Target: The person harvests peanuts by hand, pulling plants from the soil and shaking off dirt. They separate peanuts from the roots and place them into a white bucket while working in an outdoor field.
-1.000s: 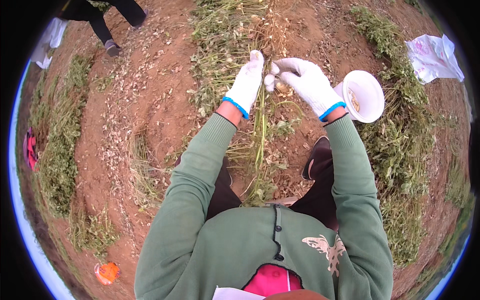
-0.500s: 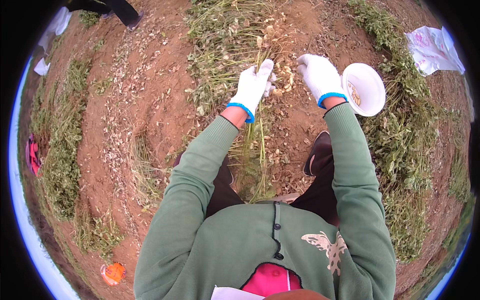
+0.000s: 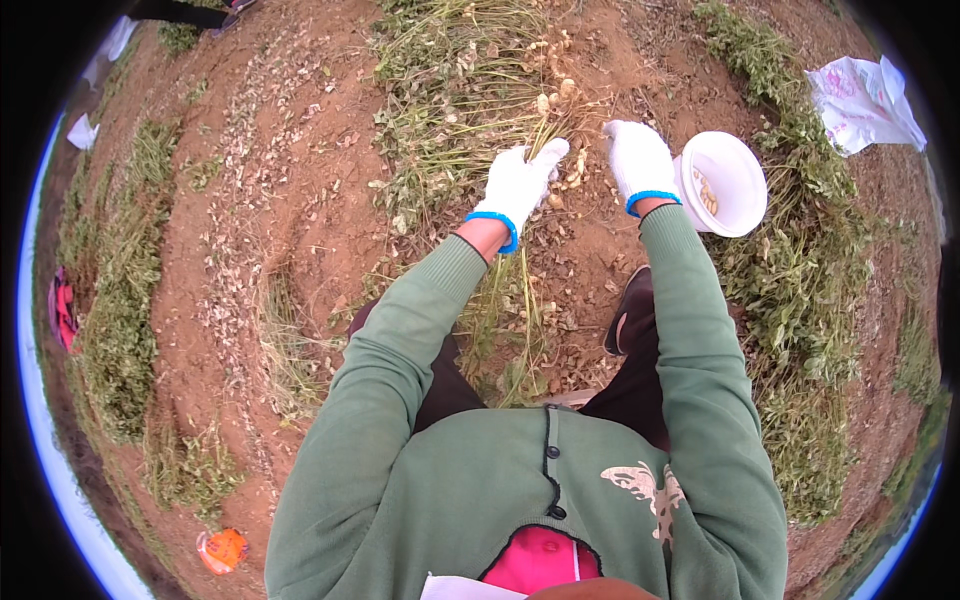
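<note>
White knit gloves with blue cuffs cover both hands. My left hand [image 3: 520, 182] is closed round the thin stems of a peanut plant [image 3: 543, 130], whose roots and pods spread beyond the fingers and whose stalks trail back toward me. To its right, apart from it, my right hand [image 3: 640, 160] has its fingers curled in; what they hold, if anything, is hidden. Pale peanuts [image 3: 567, 88] hang among the roots just ahead of the hands. Close beside the right hand, a white bucket [image 3: 742, 170] leans, with several peanuts [image 3: 707, 196] in it.
Pulled plants [image 3: 440, 110] lie in a row ahead, with another leafy row [image 3: 805, 290] at the right. A white sack [image 3: 868, 105] is at the far right. An orange bag [image 3: 222, 550] rests at lower left. Another person's dark-clothed leg [image 3: 180, 12] shows at upper left.
My left hand has shifted slightly right and nearer to me, and the held plant's pods have moved right. The right hand and bucket look slightly shifted. The other person's leg has moved.
</note>
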A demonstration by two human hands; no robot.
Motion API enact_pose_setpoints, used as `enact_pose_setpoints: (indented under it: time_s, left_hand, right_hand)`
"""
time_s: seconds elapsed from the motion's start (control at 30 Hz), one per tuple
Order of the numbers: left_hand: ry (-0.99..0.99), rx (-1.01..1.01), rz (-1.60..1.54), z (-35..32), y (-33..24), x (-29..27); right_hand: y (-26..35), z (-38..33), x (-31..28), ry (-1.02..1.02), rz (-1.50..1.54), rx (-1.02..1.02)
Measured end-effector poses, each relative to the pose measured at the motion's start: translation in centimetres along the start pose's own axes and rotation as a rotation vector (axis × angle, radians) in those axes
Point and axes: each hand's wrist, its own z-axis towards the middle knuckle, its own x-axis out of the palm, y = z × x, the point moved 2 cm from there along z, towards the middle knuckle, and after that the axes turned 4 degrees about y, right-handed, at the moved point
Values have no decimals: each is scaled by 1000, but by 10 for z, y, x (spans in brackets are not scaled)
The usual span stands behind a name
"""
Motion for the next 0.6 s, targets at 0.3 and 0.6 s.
enact_pose_setpoints:
  time_s: [0.3, 0.6]
  left_hand:
    - [-60, 48, -196, -11, -34, -46]
    - [87, 56, -138, -16, -45, -36]
  right_hand:
    - [-96, 0, -67, -162, 223, 419]
    - [-203, -25, -56, -170, -91, 683]
